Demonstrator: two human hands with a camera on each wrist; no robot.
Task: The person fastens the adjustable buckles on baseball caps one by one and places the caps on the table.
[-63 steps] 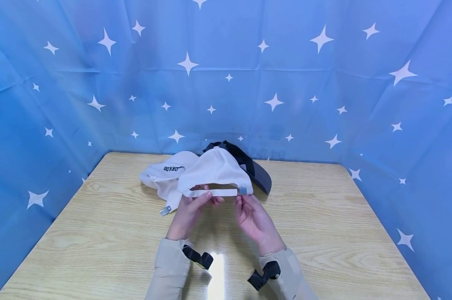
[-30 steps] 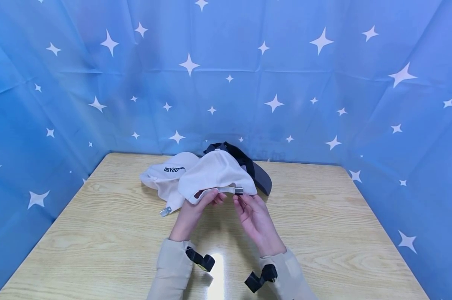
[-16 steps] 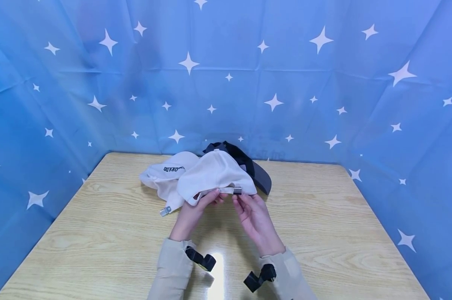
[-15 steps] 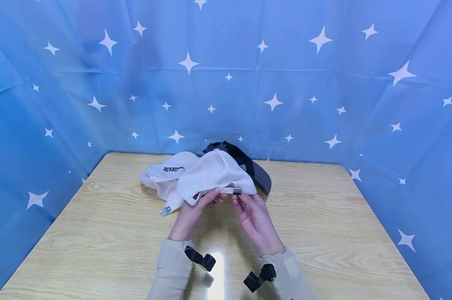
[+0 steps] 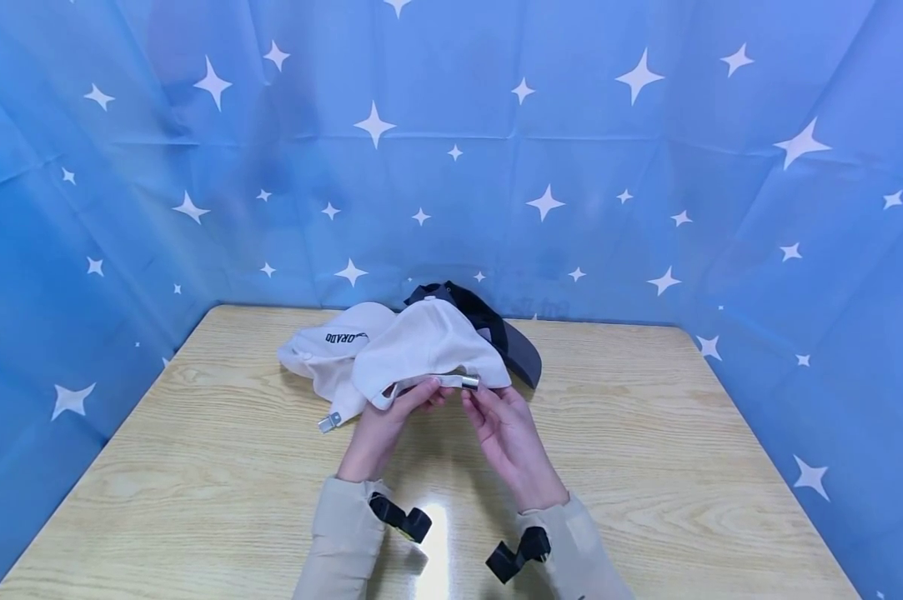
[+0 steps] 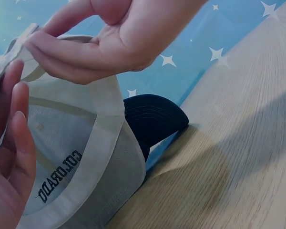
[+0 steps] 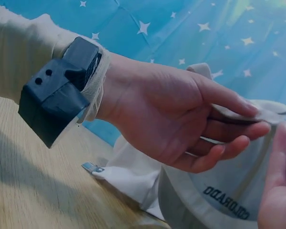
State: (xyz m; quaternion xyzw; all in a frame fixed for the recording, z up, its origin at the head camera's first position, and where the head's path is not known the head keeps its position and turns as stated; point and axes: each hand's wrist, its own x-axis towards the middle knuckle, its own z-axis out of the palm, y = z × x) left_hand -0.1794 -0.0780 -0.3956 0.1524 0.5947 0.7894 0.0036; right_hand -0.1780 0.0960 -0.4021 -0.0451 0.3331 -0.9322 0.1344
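Note:
A white baseball cap [image 5: 428,337] is held up at the middle of the table, its back opening facing the person. My left hand [image 5: 383,425] pinches the back strap, thumb on top and fingers beneath. My right hand [image 5: 511,433] pinches the strap's right end, just by its silver buckle [image 5: 469,383]. From the right wrist view, the left thumb and index finger [image 7: 229,102] meet on the strap. The left wrist view shows the right fingertips on the strap and reversed "COLORADO" stitching [image 6: 59,176] inside the cap.
Another white cap [image 5: 331,354] lies on the left, its loose strap ending in a metal buckle [image 5: 329,422]. A dark cap [image 5: 522,354] sits behind, brim to the right. The wooden table [image 5: 684,467] meets a blue star-printed curtain [image 5: 451,183] at its back and sides.
The left hand has moved slightly right along the strap, and the cap's back opening has narrowed as the strap bent. The buckle has tilted and shifted a little left. Both hands keep their hold.

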